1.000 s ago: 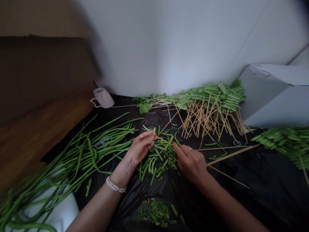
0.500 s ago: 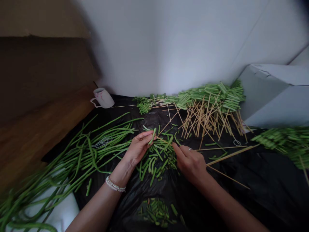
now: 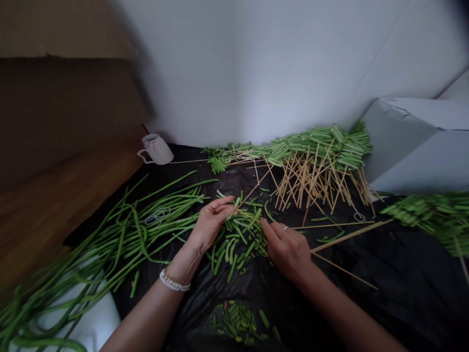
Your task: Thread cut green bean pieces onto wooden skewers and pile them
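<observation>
My left hand (image 3: 211, 221), with a beaded bracelet at the wrist, pinches a short piece of green bean (image 3: 237, 201) between thumb and fingers. My right hand (image 3: 287, 244) is closed around a thin wooden skewer (image 3: 247, 213). The skewer points left, its tip at the bean piece by my left fingertips; whether it has gone in, I cannot tell. Below and between both hands lies a loose pile of cut bean pieces (image 3: 231, 247). Long uncut beans (image 3: 128, 230) spread out to the left of my left hand.
Skewered beans (image 3: 318, 142) are stacked along the wall, bare skewer ends (image 3: 304, 183) towards me. More bean skewers (image 3: 432, 212) lie at right beside a white box (image 3: 410, 142). A mug (image 3: 157, 149) stands back left. Small bean ends (image 3: 238, 322) lie on the black plastic sheet (image 3: 198, 298) in front.
The bean piece at my left fingertips has turned and now shows less, beyond the fingers. Both hands have shifted only slightly; the skewer stays in my right hand.
</observation>
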### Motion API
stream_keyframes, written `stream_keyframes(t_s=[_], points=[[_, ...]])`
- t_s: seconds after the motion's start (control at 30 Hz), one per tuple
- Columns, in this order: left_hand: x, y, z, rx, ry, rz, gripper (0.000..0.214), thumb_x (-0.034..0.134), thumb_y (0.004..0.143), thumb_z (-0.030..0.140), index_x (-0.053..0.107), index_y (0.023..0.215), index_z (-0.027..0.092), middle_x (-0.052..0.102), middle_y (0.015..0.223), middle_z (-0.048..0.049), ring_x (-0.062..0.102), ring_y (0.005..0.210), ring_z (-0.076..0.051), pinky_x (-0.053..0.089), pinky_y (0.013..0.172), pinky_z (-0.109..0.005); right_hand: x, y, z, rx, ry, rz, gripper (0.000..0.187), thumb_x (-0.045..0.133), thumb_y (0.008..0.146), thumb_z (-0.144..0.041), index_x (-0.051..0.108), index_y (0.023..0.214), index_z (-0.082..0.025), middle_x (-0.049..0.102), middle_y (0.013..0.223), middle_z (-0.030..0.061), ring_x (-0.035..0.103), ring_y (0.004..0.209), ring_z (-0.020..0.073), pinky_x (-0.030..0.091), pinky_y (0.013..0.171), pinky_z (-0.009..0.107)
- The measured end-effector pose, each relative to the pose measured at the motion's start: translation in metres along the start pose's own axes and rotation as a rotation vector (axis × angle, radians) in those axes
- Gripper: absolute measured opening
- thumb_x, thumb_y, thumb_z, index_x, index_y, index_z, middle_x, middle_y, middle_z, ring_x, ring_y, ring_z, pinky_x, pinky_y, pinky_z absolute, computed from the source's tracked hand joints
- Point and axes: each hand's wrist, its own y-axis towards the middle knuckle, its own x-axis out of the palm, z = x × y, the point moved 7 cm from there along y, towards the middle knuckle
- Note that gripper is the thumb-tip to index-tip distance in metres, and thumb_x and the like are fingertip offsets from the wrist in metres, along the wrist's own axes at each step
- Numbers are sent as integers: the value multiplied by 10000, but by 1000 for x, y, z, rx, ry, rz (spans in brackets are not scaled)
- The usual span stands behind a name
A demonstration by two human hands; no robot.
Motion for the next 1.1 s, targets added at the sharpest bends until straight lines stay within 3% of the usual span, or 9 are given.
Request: stream_keyframes(t_s=[0.23, 0.5, 0.7, 0.9, 1.1], points=[[3, 0, -12, -149, -143, -2, 223, 845, 604, 225, 724, 762, 125, 695, 723, -28, 617, 652, -84, 493, 632, -183, -4, 1, 1, -2, -8, 29, 333, 441, 846, -52, 615, 1124, -106, 584, 694, 1, 464, 605, 123, 316, 574, 288], [9, -4, -15, -131, -63, -61, 204, 820, 647, 267, 732, 758, 121, 686, 731, -33, 597, 653, -79, 480, 662, -195, -4, 0, -2, -11, -3, 39, 312, 434, 864, -54, 603, 1122, -101, 572, 675, -1, 461, 597, 109, 315, 562, 278], [13, -7, -16, -141, -54, -41, 215, 844, 600, 264, 732, 728, 131, 695, 738, -30, 614, 704, -103, 476, 732, -229, -3, -1, -2, -8, 2, 44, 303, 440, 871, -61, 597, 1128, -97, 583, 688, 5, 473, 606, 113, 323, 567, 279], [26, -12, -24, -126, 38, -165, 190, 793, 676, 296, 727, 728, 125, 678, 715, -23, 587, 679, -97, 445, 710, -223, -3, -1, -5, -32, 43, 45, 299, 418, 880, -55, 596, 1120, -75, 577, 683, 10, 475, 610, 115, 339, 579, 272], [29, -15, -32, -116, 120, -164, 166, 782, 681, 300, 728, 713, 147, 666, 674, -10, 539, 592, -89, 421, 629, -226, -2, 0, -8, -36, 39, 28, 313, 427, 862, -40, 597, 1121, -82, 571, 682, 6, 473, 602, 113, 334, 573, 277]])
